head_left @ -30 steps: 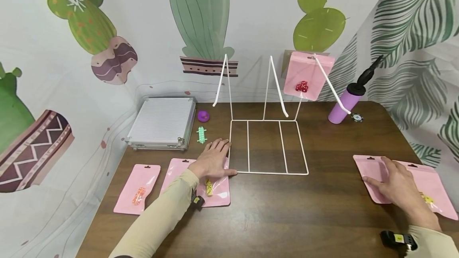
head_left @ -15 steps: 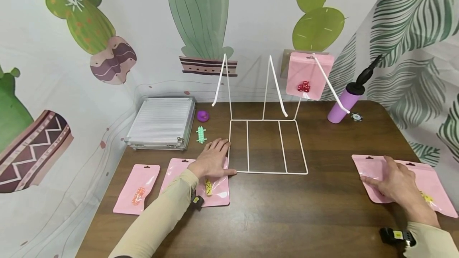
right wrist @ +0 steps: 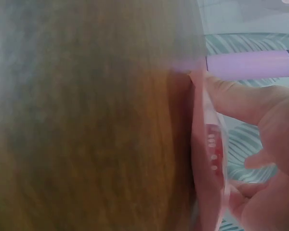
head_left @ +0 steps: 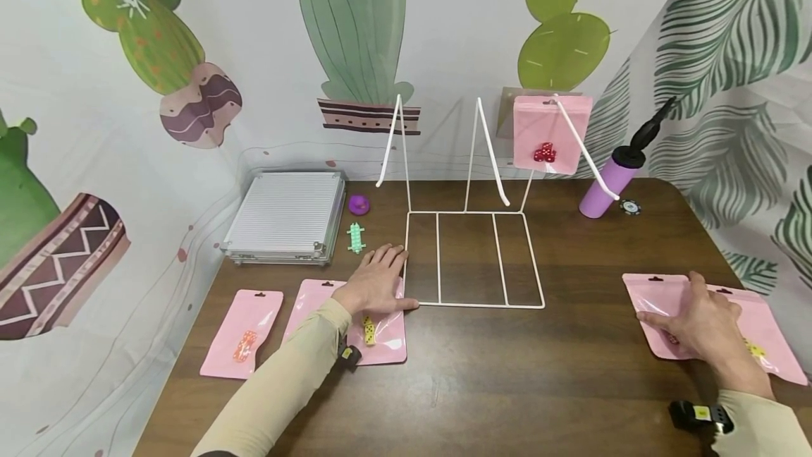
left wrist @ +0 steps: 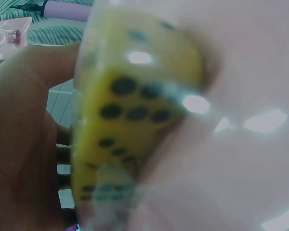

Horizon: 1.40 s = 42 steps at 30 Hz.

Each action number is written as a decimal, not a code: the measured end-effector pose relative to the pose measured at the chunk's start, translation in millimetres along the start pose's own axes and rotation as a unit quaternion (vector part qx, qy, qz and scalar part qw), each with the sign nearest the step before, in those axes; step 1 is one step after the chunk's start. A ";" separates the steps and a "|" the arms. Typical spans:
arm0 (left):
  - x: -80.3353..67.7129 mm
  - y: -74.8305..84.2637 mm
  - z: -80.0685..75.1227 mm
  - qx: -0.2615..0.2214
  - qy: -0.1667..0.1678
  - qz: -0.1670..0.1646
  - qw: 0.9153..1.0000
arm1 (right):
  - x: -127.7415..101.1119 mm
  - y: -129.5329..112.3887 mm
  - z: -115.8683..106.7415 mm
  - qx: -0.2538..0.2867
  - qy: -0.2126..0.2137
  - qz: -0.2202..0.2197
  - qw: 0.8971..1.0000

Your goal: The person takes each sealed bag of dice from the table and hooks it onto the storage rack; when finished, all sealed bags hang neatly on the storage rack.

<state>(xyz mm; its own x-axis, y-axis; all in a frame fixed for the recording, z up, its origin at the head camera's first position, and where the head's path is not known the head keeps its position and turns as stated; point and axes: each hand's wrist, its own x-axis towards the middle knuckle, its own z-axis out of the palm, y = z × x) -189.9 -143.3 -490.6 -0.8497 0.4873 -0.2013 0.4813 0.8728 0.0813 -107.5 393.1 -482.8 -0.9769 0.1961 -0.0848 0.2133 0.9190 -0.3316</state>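
Observation:
My left hand (head_left: 374, 281) lies over a pink pouch (head_left: 387, 351) with yellow dice (left wrist: 130, 110), its fingers along the left side of the white wire rack (head_left: 476, 305) and its thumb at the front corner. At the right, my right hand (head_left: 713, 326) rests on a pink pouch (head_left: 656, 302) with red dice (right wrist: 215, 149), thumb at its left edge and index finger stretched toward its top edge. Beside it lies another pink pouch (head_left: 770, 333) with yellow dice, partly covered by the hand. A pouch with red dice (head_left: 548, 125) hangs on the rack's right hook.
A pink pouch (head_left: 231, 323) with orange dice lies at the left. Behind it are a silver case (head_left: 285, 214), a purple ring-like object (head_left: 359, 204) and a mint-green toy (head_left: 356, 238). A purple hand pump (head_left: 605, 189) and a poker chip (head_left: 631, 207) stand back right.
The hanging pouch has swung slightly to the right. My right hand's fingers have shifted a little, and red dice now show beneath them. The left hand stays put.

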 end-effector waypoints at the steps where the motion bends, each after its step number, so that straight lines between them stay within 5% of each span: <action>1: 0.0 0.1 0.1 0.000 0.000 0.001 1.000 | -0.3 -0.4 -0.5 0.002 -0.001 0.008 1.000; 16: -0.4 0.9 -1.0 -0.001 0.003 0.003 1.000 | -7.6 -2.2 2.3 0.040 0.010 0.032 0.999; 36: -1.1 -0.6 1.1 -0.009 0.005 0.005 1.000 | -11.3 -8.7 0.0 0.055 0.053 -0.005 0.997; 42: -2.3 -0.6 -0.4 -0.010 0.013 0.009 1.000 | -14.7 -18.6 -4.4 0.077 0.098 -0.038 0.992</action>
<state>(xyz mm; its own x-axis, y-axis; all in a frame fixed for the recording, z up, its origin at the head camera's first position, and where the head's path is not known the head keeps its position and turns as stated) -188.4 -144.9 -489.8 -0.8459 0.5039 -0.1748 0.4931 0.8637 0.1039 -97.2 374.6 -471.2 -0.9709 0.2048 0.1245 0.1240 0.8738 -0.4703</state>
